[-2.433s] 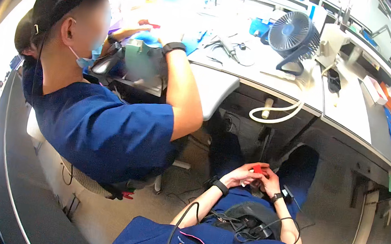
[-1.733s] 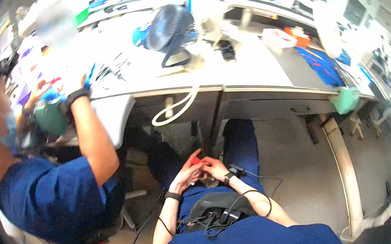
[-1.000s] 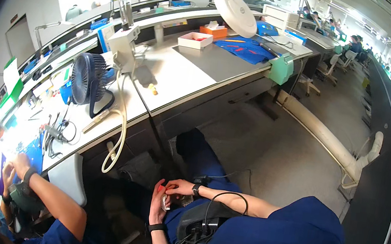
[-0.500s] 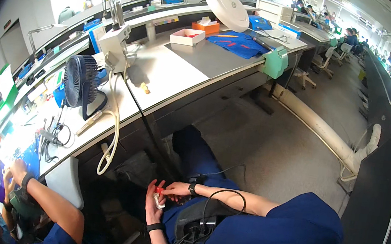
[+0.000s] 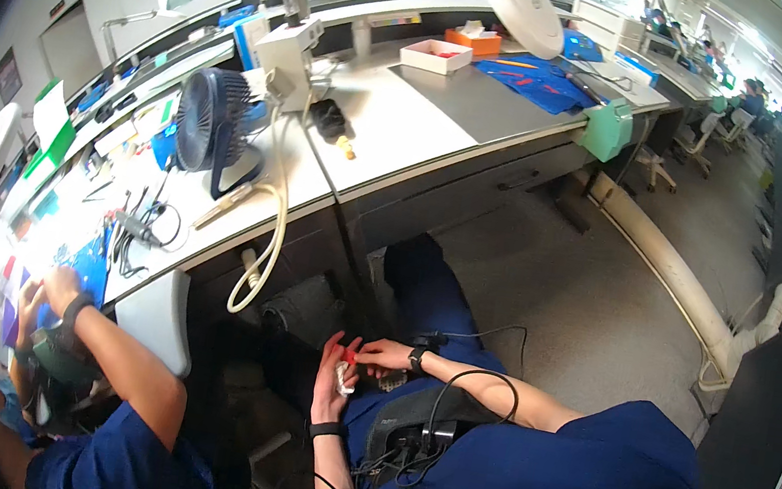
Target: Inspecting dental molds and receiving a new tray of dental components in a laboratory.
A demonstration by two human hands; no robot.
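Note:
Low over my lap, my left hand (image 5: 329,379) is turned palm inward, with a small red piece (image 5: 350,356) at its fingers. A crumpled white thing, perhaps a tissue (image 5: 344,379), is tucked against that palm. From the right, my right hand (image 5: 383,356) reaches across, its fingers closed on the same red piece. The piece is too small to tell its kind. Something pale and ridged (image 5: 393,380) shows just below my right hand. Dark bands circle both wrists, and a black pouch with cables (image 5: 418,436) rests at my waist.
Ahead runs a workbench (image 5: 428,129) with a blue fan (image 5: 210,121), a white box (image 5: 435,56), a blue cloth (image 5: 537,81) and a round lamp (image 5: 520,6). A hose (image 5: 277,238) hangs off its edge. At left, a co-worker's arm (image 5: 126,357) reaches toward the bench. A pipe (image 5: 665,270) crosses the floor.
The view has turned, so the bench and my hands sit further right in the picture. My hands stay together at the red piece, with little visible change in grip.

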